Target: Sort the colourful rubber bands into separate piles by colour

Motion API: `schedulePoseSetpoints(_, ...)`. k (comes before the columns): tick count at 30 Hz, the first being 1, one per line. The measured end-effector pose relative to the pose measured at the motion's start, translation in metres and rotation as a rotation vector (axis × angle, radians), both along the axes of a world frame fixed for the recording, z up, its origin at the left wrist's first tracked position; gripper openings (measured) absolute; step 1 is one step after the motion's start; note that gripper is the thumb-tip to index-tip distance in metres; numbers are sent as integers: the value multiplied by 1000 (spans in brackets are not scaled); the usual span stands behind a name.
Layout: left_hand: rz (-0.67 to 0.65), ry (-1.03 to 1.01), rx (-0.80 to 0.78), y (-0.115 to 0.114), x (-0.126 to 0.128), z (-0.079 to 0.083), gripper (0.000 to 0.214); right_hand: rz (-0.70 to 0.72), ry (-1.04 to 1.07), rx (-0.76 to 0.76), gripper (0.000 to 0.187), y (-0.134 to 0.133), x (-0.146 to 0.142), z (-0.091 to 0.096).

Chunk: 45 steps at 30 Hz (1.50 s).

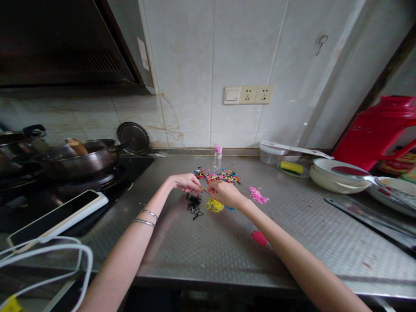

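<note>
My left hand [187, 183] and my right hand [224, 192] meet over the counter, both with fingers pinched. Between their fingertips shows a bit of small yellow and dark rubber bands [204, 190], too small to make out fully. Just below my left hand lies a pile of black rubber bands [194, 205]. A yellow pile [214, 205] sits under my right hand, with a little blue next to it. Behind the hands spreads a mixed-colour heap [230, 174]. To the right is a pink pile [258, 195]; a red-pink item [259, 238] is partly hidden by my right forearm.
A clear bottle with pink top [217, 157] stands behind the heap. Left are a pan [78, 162] on the stove and a white-edged device [58, 219] with a cable. Right are bowls [338, 180], a knife [367, 219], a yellow sponge [291, 167] and a red jug [377, 130].
</note>
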<state>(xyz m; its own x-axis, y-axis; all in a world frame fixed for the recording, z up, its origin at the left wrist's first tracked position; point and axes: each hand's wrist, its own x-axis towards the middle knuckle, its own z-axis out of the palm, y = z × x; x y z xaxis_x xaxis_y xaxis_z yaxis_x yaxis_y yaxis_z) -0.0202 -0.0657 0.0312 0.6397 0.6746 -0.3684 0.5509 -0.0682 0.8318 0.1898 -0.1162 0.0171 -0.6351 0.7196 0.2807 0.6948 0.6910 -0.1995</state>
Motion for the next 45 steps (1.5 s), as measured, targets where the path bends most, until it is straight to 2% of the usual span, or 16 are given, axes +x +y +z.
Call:
schedulePoseSetpoints(3, -6, -24, 31, 0, 1, 0, 31, -1, -3, -1, 13, 1, 0, 0)
schedulePoseSetpoints(9, 81, -47, 91, 2, -7, 2, 34, 19, 16, -7, 13, -2, -1, 2)
schedulePoseSetpoints(18, 212, -88, 212, 7, -3, -5, 40, 198, 172, -61, 20, -16, -19, -6)
schedulePoseSetpoints(20, 219, -68, 255, 7, 0, -6, 41, 143, 208, -73, 25, -8, -11, -3)
schedulePoseSetpoints(23, 198, 16, 334, 8, 8, -4, 40, -37, 272, -34, 23, 12, 12, 4)
schedulePoseSetpoints(25, 155, 49, 389, 8, 17, -2, 37, -159, 284, -7, 23, 27, 30, 6)
schedulePoseSetpoints(28, 66, 20, 453, 3, 32, 2, 32, -267, 243, -29, 23, 43, 52, 3)
schedulePoseSetpoints(32, -34, 49, 458, -4, 47, 1, 28, -320, 179, -41, 23, 53, 66, -6)
schedulePoseSetpoints(37, -78, 71, 433, 0, 49, -12, 24, -328, 100, -37, 24, 53, 68, -8)
schedulePoseSetpoints(40, -34, 48, 434, 5, 45, -18, 24, -361, 30, -48, 23, 54, 69, -8)
schedulePoseSetpoints(45, 113, -28, 459, 11, 36, -19, 25, -366, -55, -73, 22, 55, 74, -11)
